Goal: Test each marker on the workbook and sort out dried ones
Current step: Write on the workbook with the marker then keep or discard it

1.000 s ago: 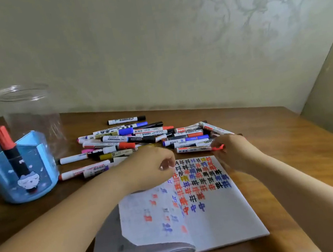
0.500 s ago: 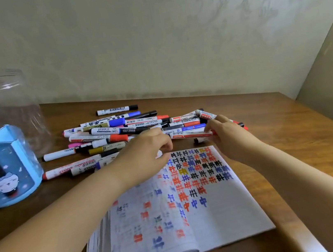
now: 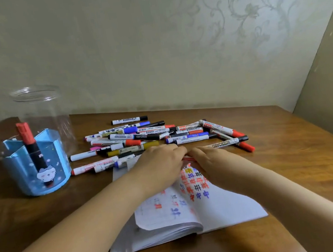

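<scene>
The hands now meet over the top edge of the workbook [image 3: 217, 211], the left hand [image 3: 162, 165] touching the right hand [image 3: 209, 160]. A red marker [image 3: 187, 159], earlier in the pile, now sits between their fingers.

Both bare forearms reach forward and angle inward until the two hands meet knuckles-up, the left hand [image 3: 162, 161] with fingers curled downward and the right hand [image 3: 207, 158] likewise curled, their fingertips close together and pinching something thin and red between them.
</scene>
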`<state>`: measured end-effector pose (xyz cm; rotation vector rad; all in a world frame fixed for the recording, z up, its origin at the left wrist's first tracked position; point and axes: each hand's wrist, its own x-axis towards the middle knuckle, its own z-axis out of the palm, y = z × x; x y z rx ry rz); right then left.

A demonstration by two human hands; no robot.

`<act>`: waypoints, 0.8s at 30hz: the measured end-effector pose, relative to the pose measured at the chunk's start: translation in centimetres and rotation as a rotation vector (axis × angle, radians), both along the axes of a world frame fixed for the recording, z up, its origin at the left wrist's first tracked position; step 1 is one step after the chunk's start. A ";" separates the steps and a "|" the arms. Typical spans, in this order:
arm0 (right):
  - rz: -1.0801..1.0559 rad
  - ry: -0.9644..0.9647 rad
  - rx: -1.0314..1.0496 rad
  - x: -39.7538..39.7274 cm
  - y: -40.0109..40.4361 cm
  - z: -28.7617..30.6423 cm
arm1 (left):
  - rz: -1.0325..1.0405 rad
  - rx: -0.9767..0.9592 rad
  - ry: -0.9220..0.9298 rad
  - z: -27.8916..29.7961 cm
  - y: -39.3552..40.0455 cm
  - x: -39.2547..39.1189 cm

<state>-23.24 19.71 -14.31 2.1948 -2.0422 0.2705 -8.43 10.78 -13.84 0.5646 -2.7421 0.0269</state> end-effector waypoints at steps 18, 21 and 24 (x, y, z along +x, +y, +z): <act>0.130 0.165 0.009 3.7 -4.0 -0.1 | 0.020 0.346 0.064 -1.0 -3.4 4.8; 0.145 0.152 -0.007 3.2 -4.2 -0.4 | 0.010 0.338 0.078 -1.1 -3.6 4.3; 0.125 0.095 0.009 2.7 -4.2 0.0 | 0.027 0.318 0.058 -1.1 -3.9 3.9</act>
